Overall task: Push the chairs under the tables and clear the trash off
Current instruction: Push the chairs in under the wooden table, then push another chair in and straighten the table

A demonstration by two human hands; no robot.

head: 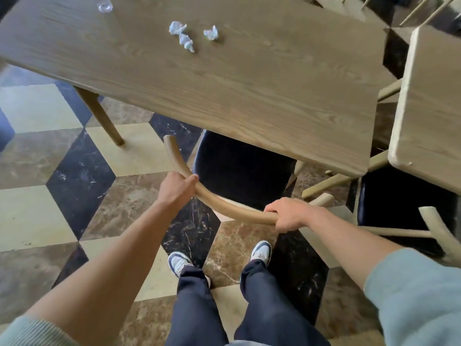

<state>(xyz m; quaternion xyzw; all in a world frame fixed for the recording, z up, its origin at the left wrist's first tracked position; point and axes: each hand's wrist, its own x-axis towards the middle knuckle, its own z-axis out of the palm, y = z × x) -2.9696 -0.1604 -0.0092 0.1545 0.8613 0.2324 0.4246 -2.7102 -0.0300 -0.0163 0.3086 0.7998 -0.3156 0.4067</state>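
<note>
A chair with a curved wooden back rail (224, 208) and a dark blue seat (239, 168) stands partly under the near edge of a wooden table (249, 96). My left hand (178, 187) grips the rail on its left bend. My right hand (290, 214) grips the rail's right end. Three crumpled white paper balls (185, 33) lie on the far part of the tabletop. A clear plastic cup or wrapper (104, 6) sits near the table's far left corner.
A second wooden table (434, 108) stands at the right, with another dark-seated chair (399, 203) beside it. More chair spindles show at the top right. The floor has marble cube-pattern tiles. My feet stand just behind the chair.
</note>
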